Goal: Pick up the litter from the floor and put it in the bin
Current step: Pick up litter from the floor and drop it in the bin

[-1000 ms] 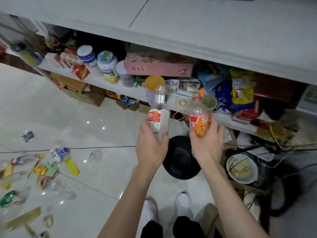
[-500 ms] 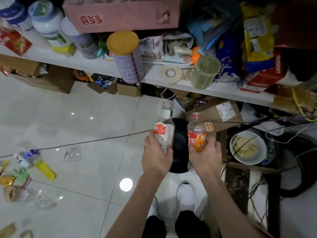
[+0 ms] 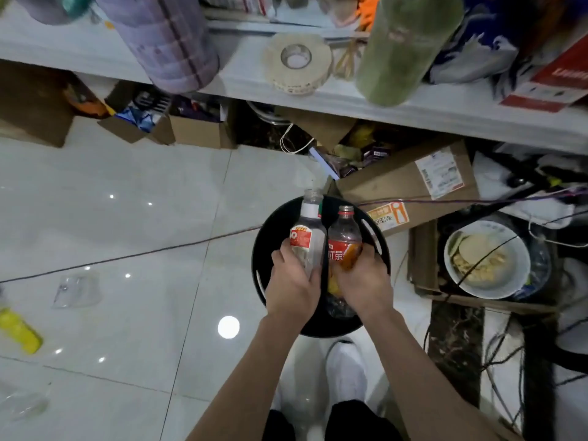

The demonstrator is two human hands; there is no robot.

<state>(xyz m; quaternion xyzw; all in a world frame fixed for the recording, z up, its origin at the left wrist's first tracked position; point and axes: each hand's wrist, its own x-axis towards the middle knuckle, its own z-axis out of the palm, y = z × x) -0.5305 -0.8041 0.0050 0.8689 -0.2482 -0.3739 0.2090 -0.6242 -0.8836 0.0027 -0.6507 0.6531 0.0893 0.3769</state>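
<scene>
My left hand grips a clear plastic bottle with a white and red label. My right hand grips a second bottle with a red and orange label. Both bottles are held upright, side by side, right over the mouth of the round black bin on the floor in front of my feet. Some crumpled clear plastic lies inside the bin below my hands. More litter lies on the tiles at the left: a clear plastic cup and a yellow bottle.
A low white shelf packed with tins, a tape roll and bags juts out above the bin. Cardboard boxes, cables and a bowl of food scraps crowd the floor at the right. A thin cable crosses the tiles.
I have leaned in and down towards the bin. Both hands have lowered the bottles from in front of the shelf to just above the bin's mouth.
</scene>
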